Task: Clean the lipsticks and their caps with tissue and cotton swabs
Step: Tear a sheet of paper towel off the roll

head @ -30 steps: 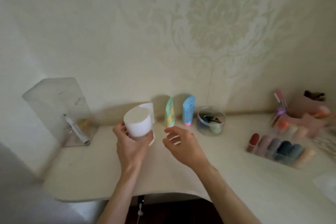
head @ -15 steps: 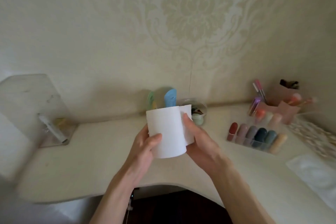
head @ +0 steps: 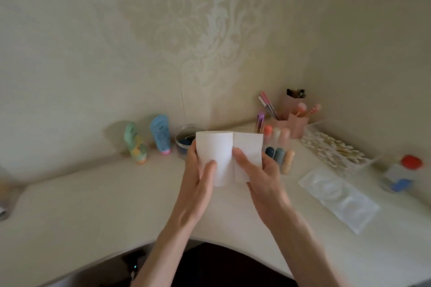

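Left hand [head: 200,184]: grasps the tissue roll [head: 214,154], thumb across its front and fingers behind, holding it upright above the worktop [head: 93,205].
Right hand [head: 258,175]: pinches the loose sheet [head: 248,151] that runs off the roll's right side, with the thumb on top.
Risk, tear: the sheet probably rips ragged or too small if the pull goes off-square or the left thumb lets the roll turn.
Risk, unrolling: a loose hold may let the roll spin and spill far more tissue than the wiping needs.
Risk, lipsticks [head: 279,155]: they lie in a row just behind the right hand and partly hidden by it, so a sharp rightward tug could carry the hand into them and set them rolling.
Risk, cotton swabs [head: 333,149]: they lie piled in a clear tray further right, and the same sweep could scatter them.
Worktop: pale and smooth, with a curved cut-out at the front edge. A green tube [head: 135,144], a blue tube [head: 161,135] and a clear jar [head: 186,140] stand along the back, a pink holder [head: 293,109] sits in the corner, and a clear packet [head: 338,196] and a red-capped bottle [head: 405,170] are at the right.
Room: a corner papered in cream damask, in soft, dim light.
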`<state>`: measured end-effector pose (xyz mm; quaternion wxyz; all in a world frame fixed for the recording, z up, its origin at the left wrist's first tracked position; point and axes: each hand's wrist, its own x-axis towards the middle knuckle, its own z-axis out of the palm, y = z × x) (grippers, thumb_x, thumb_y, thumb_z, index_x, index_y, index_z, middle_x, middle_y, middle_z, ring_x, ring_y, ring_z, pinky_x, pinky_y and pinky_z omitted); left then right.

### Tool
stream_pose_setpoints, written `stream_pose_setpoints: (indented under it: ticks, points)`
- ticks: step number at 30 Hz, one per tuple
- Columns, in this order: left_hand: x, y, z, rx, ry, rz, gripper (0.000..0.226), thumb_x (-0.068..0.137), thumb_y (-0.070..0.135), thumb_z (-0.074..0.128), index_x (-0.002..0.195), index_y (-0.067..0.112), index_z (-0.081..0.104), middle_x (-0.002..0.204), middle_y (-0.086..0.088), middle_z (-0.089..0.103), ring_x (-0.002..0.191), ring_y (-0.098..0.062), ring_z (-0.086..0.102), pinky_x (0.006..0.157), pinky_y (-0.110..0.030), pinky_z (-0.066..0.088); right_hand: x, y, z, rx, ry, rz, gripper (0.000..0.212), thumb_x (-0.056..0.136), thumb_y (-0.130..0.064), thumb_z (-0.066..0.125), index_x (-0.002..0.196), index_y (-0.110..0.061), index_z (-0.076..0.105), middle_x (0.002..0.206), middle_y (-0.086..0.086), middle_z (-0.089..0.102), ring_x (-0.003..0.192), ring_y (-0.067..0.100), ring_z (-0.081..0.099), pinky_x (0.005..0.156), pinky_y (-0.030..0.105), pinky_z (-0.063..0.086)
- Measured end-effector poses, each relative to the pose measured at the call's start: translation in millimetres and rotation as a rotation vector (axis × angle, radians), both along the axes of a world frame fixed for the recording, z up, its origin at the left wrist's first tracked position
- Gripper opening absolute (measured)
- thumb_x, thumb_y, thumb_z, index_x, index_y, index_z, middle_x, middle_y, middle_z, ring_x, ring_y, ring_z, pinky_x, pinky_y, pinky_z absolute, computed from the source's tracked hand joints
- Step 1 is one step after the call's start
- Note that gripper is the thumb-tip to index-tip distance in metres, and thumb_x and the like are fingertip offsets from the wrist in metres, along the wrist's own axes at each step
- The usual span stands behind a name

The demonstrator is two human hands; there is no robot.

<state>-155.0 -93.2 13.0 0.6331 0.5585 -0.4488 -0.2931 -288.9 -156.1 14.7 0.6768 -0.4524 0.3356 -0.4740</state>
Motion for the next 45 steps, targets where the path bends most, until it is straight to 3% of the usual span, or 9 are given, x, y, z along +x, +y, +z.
stream_pose_setpoints:
  ticks: [6, 9, 13, 21, 27, 30, 33, 42, 45]
  points:
    - [-3.8, -15.9, 8.7, 0.11, 0.059, 0.092, 0.105, 0.041, 0.047, 0.105, 0.131, 0.023, 0.055, 0.115, 0.008, 0.075, 0.1, -0.004, 0.074, 0.081, -0.024, 0.06, -16.5, 6.5, 6.9, -0.05, 0.007, 0.108, 0.032, 0.094, -0.031, 0.075, 0.115, -0.008, 0.077, 0.112, 0.012, 0.079, 0.11, 0.034, 0.074, 0.102, 0.053, 0.056]
    - [3.4, -9.6, 8.8, 0.146, 0.126, 0.095, 0.084, 0.052, 0.044, 0.103, 0.124, 0.027, 0.064, 0.108, 0.007, 0.078, 0.097, -0.01, 0.076, 0.074, -0.028, 0.061, -20.5, 0.2, 5.6, -0.161, 0.098, -0.112, 0.038, 0.093, -0.045, 0.077, 0.12, -0.019, 0.075, 0.124, -0.009, 0.074, 0.123, 0.026, 0.068, 0.103, 0.05, 0.057]
    - [24.1, 4.9, 6.1, 0.163, 0.363, -0.015, 0.074, 0.053, 0.048, 0.085, 0.119, 0.019, 0.069, 0.11, -0.007, 0.079, 0.107, -0.031, 0.074, 0.088, -0.047, 0.058, -30.8, -15.7, -3.2, -0.265, 0.222, -0.337, 0.076, 0.084, -0.07, 0.075, 0.142, -0.023, 0.062, 0.153, 0.005, 0.058, 0.14, 0.027, 0.056, 0.112, 0.056, 0.05]
    - [41.2, 16.6, 13.5, 0.175, 0.312, -0.101, 0.082, 0.047, 0.053, 0.091, 0.119, 0.02, 0.068, 0.11, -0.002, 0.079, 0.101, -0.019, 0.076, 0.081, -0.036, 0.058, -37.4, -30.6, -8.9, -0.259, 0.373, -0.238, 0.019, 0.083, -0.045, 0.086, 0.088, -0.027, 0.083, 0.132, 0.017, 0.07, 0.111, 0.026, 0.074, 0.068, 0.027, 0.059]
    - [37.9, 12.7, 11.2, 0.19, 0.258, -0.051, 0.075, 0.05, 0.051, 0.085, 0.116, 0.02, 0.071, 0.105, -0.005, 0.08, 0.098, -0.024, 0.076, 0.078, -0.041, 0.058, -30.6, -33.5, -16.9, -0.361, 0.43, -0.319, 0.073, 0.085, -0.067, 0.072, 0.141, -0.021, 0.064, 0.161, 0.001, 0.048, 0.14, 0.023, 0.057, 0.098, 0.038, 0.059]
    - [33.2, 9.6, 8.3, 0.18, 0.235, -0.007, 0.073, 0.049, 0.052, 0.085, 0.113, 0.021, 0.072, 0.103, -0.003, 0.08, 0.096, -0.022, 0.077, 0.078, -0.041, 0.059, -36.1, -30.0, -20.9, -0.4, 0.438, -0.357, 0.044, 0.092, -0.055, 0.069, 0.118, -0.02, 0.072, 0.134, 0.011, 0.069, 0.107, 0.028, 0.072, 0.08, 0.049, 0.062]
    - [20.9, 4.3, 6.7, 0.176, 0.224, 0.061, 0.06, 0.054, 0.046, 0.091, 0.107, 0.024, 0.073, 0.099, 0.004, 0.081, 0.092, -0.016, 0.077, 0.078, -0.039, 0.061, -38.7, -25.2, -22.8, -0.434, 0.425, -0.428, 0.026, 0.098, -0.027, 0.072, 0.08, -0.011, 0.061, 0.078, 0.022, 0.058, 0.061, 0.029, 0.047, 0.054, 0.047, 0.04]
    - [-10.6, -6.1, -0.9, 0.093, 0.192, 0.264, 0.044, 0.076, 0.018, 0.091, 0.113, 0.024, 0.068, 0.095, 0.008, 0.078, 0.081, -0.004, 0.075, 0.068, -0.028, 0.063, -38.8, -14.3, -19.4, -0.321, 0.352, -0.675, 0.03, 0.099, -0.021, 0.073, 0.085, 0.001, 0.058, 0.062, 0.017, 0.032, 0.059, 0.018, 0.029, 0.057, 0.029, 0.028]
    - [19.0, 1.1, 7.8, 0.029, 0.25, 0.482, 0.047, 0.079, 0.018, 0.09, 0.118, 0.021, 0.064, 0.101, 0.008, 0.074, 0.072, 0.007, 0.07, 0.072, -0.033, 0.063, -74.9, -26.3, -16.3, -0.201, 0.272, -0.827, 0.024, 0.098, -0.036, 0.073, 0.106, -0.014, 0.069, 0.07, 0.004, 0.061, 0.062, 0.023, 0.054, 0.06, 0.036, 0.049]
